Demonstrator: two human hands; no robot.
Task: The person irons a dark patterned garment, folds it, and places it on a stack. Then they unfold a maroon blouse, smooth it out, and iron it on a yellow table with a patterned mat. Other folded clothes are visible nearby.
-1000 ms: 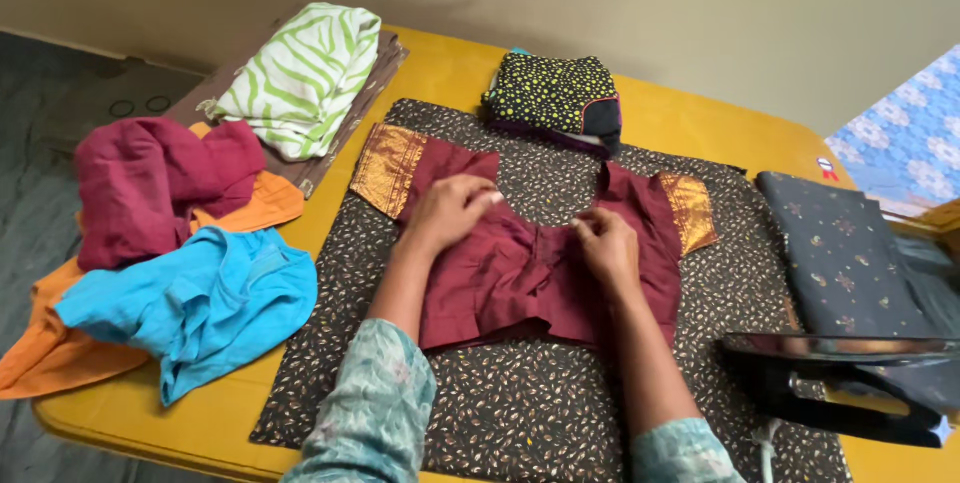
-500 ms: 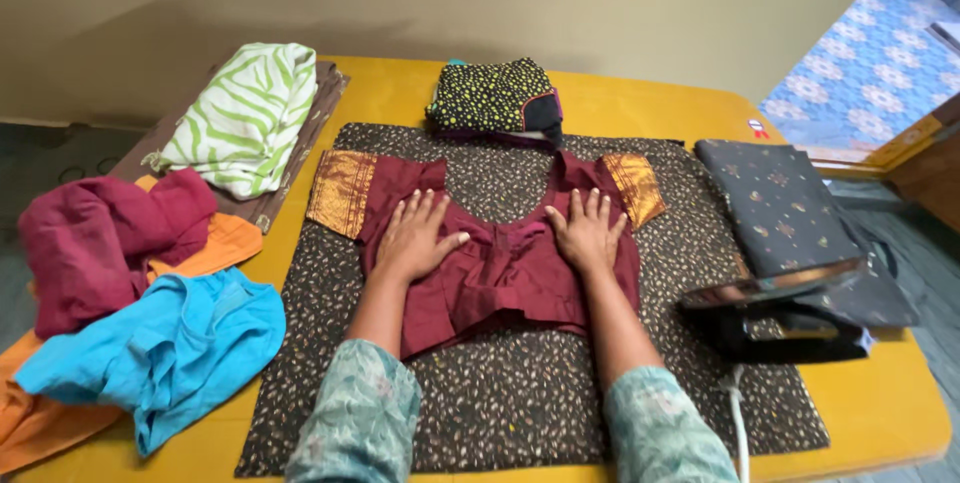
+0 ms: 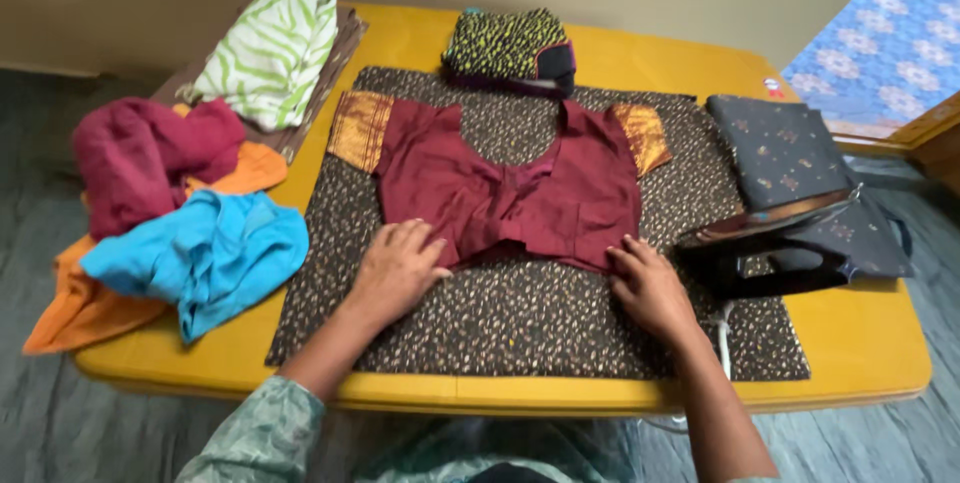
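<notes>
A maroon blouse [image 3: 500,188] with gold-trimmed sleeves lies spread flat on a dark speckled cloth [image 3: 520,313] that covers a yellow table [image 3: 860,343]. My left hand [image 3: 398,268] rests palm down at the blouse's lower left hem, fingers apart. At the lower right corner of the hem sits my right hand [image 3: 650,288], fingertips touching the fabric. Neither hand grips anything.
A black iron [image 3: 775,248] stands just right of my right hand, on its side. A folded dark cloth [image 3: 790,158] lies behind it. Crumpled blue [image 3: 205,253], maroon [image 3: 150,158] and orange clothes pile at the left; folded green-striped [image 3: 270,48] and yellow-dotted [image 3: 510,43] pieces lie at the back.
Both hands slid from the blouse's middle down to its lower hem, and the blouse now lies smoother and flatter. The camera has moved closer.
</notes>
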